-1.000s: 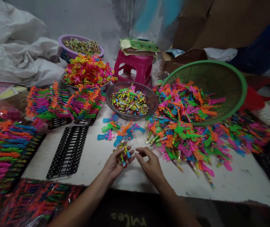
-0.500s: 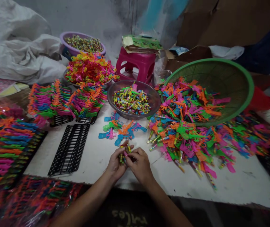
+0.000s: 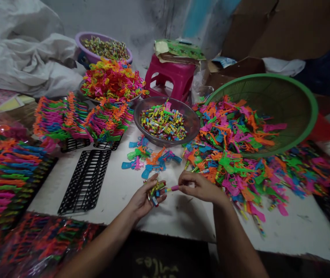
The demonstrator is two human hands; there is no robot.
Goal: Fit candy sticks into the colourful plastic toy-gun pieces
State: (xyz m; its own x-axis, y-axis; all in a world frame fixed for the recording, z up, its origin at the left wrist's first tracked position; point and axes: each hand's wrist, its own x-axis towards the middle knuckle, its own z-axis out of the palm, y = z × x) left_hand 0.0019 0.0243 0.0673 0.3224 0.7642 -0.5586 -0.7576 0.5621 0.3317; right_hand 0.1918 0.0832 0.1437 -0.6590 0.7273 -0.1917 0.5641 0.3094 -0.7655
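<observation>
My left hand (image 3: 144, 199) cups a small bunch of wrapped candy sticks (image 3: 155, 190) just above the white table (image 3: 182, 216). My right hand (image 3: 201, 188) pinches one pink-tipped candy stick (image 3: 173, 188) and holds it a little to the right of the bunch. A few loose toy guns (image 3: 150, 159), blue, green and orange, lie just beyond my hands. A big pile of coloured plastic toy guns (image 3: 234, 154) spreads to the right of my right hand.
A clear bowl of candy sticks (image 3: 165, 122) stands behind the hands. A tilted green basket (image 3: 295, 100) spills the pile. An empty black rack (image 3: 86, 180) lies at left, with filled racks (image 3: 78, 123) behind it. A pink stool (image 3: 170, 77) and a purple bowl (image 3: 104, 48) stand at the back.
My right hand met the left at the bunch, then drew away to the right with one candy stick pinched in its fingers. The left hand stayed put.
</observation>
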